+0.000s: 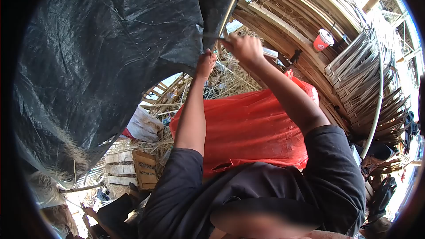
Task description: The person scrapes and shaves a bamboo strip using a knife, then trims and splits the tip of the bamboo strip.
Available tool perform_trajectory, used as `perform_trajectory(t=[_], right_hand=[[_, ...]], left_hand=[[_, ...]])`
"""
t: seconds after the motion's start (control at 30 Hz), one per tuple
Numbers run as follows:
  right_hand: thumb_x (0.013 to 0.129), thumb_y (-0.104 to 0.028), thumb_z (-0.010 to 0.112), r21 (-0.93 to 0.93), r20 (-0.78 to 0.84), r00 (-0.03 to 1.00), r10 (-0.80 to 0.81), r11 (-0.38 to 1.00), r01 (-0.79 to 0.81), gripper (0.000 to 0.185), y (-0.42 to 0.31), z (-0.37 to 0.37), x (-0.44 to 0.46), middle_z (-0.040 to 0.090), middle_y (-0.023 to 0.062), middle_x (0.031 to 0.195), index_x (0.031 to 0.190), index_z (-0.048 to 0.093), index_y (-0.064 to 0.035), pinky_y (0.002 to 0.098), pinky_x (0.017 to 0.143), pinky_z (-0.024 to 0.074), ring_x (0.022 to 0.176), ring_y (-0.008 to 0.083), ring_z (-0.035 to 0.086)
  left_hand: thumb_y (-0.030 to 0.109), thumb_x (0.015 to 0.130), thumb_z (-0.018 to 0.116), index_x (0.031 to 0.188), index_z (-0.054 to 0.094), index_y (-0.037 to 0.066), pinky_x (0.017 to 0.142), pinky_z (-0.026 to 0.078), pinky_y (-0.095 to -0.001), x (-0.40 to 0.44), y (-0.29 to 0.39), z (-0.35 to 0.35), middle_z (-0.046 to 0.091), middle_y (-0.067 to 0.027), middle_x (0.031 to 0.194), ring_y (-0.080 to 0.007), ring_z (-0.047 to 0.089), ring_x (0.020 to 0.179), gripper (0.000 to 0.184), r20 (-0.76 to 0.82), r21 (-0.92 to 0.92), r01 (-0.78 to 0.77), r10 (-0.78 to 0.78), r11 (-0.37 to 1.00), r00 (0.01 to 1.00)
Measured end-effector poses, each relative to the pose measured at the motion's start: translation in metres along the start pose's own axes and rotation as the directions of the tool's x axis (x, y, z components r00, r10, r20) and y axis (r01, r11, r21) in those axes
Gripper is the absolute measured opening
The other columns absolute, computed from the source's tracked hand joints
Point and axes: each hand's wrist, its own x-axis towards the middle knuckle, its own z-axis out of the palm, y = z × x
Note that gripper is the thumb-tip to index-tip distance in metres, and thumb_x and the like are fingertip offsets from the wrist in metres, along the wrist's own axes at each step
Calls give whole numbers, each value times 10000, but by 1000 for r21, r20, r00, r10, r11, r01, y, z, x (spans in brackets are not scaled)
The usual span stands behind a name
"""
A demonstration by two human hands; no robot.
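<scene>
I'd guess this black plastic tarp (119, 57) is floppy and slick, best gripped along its edge above my left hand (206, 65) (pinching it; right hand (246, 48) too blurred to tell).

Thin pale strip (230, 6), slanted, along edge of wrinkled black sheet (110, 57).

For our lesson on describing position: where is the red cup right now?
In the head view, the red cup is at the upper right, on the wooden strips, right of the right hand and beside the dry thatch.
</scene>
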Motion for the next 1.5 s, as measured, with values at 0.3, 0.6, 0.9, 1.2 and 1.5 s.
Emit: perform_trajectory(t=[0.3,0.6,0.9,1.2,1.5], right_hand=[[969,-589,541,49,183,983,9,999,-18,496,-6,0,1,683,158,658,940,676,-113,475,586,561,637,368,709],[966,-533,588,160,105,978,181,967,-196,462,-27,22,-17,674,179,656,865,674,-91,478,592,553,652,370,699],[939,-508,641,84,-2,998,-62,994,62,414,-6,27,-19,635,154,568,844,654,-106,481,471,523,535,368,666],[985,-457,586,-137,-604,796,44,978,-159,371,78,-110,151,622,69,577,846,614,-114,461,467,463,526,283,639],[994,-128,539,-258,158,826,-542,784,564,147,54,-48,55,634,89,866,1129,501,-86,372,398,554,667,228,713]], left_hand=[[616,1027,426,662,446,173,396,172,-244,6,3,-6,323,97,528,-35,279,418,574,44,-20,-18,19,1000,999],[600,1047,373,702,487,162,395,166,-236,2,-2,3,355,90,526,-38,275,413,569,62,-110,37,-31,993,998],[732,972,412,726,473,149,395,150,-221,-7,5,-8,314,103,547,-15,270,425,636,88,-59,-75,80,995,993],[636,1001,493,672,422,167,398,153,-221,-12,17,-10,308,114,554,-8,253,434,576,33,17,-116,116,993,993],[623,1007,494,643,432,150,405,153,-227,-9,6,2,311,109,558,-3,253,449,601,73,64,-107,102,992,992]])
